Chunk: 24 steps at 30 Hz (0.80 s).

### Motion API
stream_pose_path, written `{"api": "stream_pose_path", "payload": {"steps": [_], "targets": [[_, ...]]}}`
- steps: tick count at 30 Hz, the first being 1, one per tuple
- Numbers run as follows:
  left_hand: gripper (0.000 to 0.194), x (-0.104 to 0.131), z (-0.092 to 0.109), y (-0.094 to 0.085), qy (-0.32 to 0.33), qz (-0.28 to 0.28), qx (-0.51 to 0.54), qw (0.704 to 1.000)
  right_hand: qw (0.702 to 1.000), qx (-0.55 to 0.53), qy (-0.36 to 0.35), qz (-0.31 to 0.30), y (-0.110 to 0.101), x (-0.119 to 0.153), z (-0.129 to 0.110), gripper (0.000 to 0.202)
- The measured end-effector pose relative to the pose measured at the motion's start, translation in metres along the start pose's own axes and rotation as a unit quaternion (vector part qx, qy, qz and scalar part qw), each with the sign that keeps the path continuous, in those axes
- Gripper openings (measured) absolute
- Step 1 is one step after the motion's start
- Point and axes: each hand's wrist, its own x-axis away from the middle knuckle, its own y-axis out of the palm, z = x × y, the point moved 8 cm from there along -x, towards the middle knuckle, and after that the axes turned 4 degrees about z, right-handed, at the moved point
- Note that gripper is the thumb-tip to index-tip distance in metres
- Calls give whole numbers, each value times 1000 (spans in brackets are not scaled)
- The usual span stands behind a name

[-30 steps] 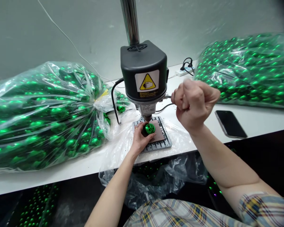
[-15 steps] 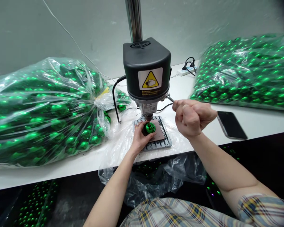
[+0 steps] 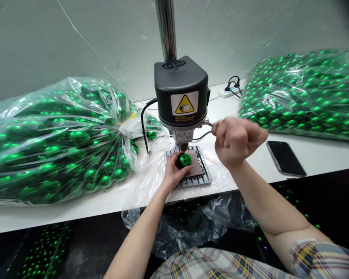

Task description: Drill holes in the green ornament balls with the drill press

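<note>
Two hands share the work at the small bench drill (image 3: 182, 97): the left hand (image 3: 173, 172) curls partly closed around a green ball (image 3: 185, 159) sitting on the brown pad (image 3: 196, 167) of the drill's slotted base plate (image 3: 202, 179), straight beneath the spindle, while the right hand (image 3: 238, 140) is closed into a fist on the thin metal feed lever (image 3: 208, 124) sticking out of the drill's right side. The step looks like drilling, and doing it well would mean pinning the ball hard against the pad so it cannot roll or spin, fingertips kept low and wide of the bit, and the lever drawn down slowly and evenly. The ball is round, so it has no true long axis; its upper face seems to point up at the bit, though glare and blur hide any neck or hole there. Left of the drill lies a clear bag of green balls (image 3: 58, 143), and right of it a second bag (image 3: 305, 93) and a dark phone (image 3: 285, 158).
</note>
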Motion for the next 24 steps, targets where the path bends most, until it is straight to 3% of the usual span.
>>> {"api": "stream_pose_path", "payload": {"steps": [2, 6, 7, 9, 10, 12, 14, 15, 17, 18, 19, 20, 22, 24], "targets": [[57, 4, 6, -4, -4, 29, -8, 1000, 995, -54, 21, 80, -1, -24, -2, 58], [47, 45, 36, -29, 6, 111, -89, 990, 984, -112, 126, 62, 17, -57, 15, 59], [45, 61, 45, -32, 21, 100, -110, 989, 982, -113, 139, 54, 18, -60, 17, 59], [46, 98, 59, -20, 73, -33, -149, 986, 981, -114, 148, 45, 19, -60, 19, 56], [48, 118, 63, -12, 109, -107, -189, 970, 981, -118, 150, 43, 18, -59, 19, 54], [55, 152, 62, -7, 181, -185, -298, 919, 980, -128, 148, 46, 17, -57, 17, 50], [62, 166, 64, -15, 257, -179, -347, 884, 980, -129, 142, 51, 15, -55, 15, 49], [60, 164, 68, -26, 291, -145, -334, 885, 981, -125, 141, 51, 15, -55, 15, 48], [40, 135, 75, -65, 309, -16, -267, 913, 982, -114, 143, 46, 16, -56, 15, 49], [27, 111, 73, -92, 281, 76, -234, 927, 983, -108, 144, 44, 16, -56, 15, 50], [19, 82, 62, -119, 208, 162, -223, 938, 983, -102, 145, 44, 15, -56, 16, 51], [17, 51, 50, -140, 143, 214, -220, 941, 984, -97, 144, 45, 15, -56, 16, 51], [26, -15, 21, -157, 27, 210, -206, 955, 985, -89, 142, 50, 14, -57, 17, 52], [29, -76, -4, -155, -30, 162, -175, 971, 985, -87, 140, 49, 14, -57, 17, 52]]}}
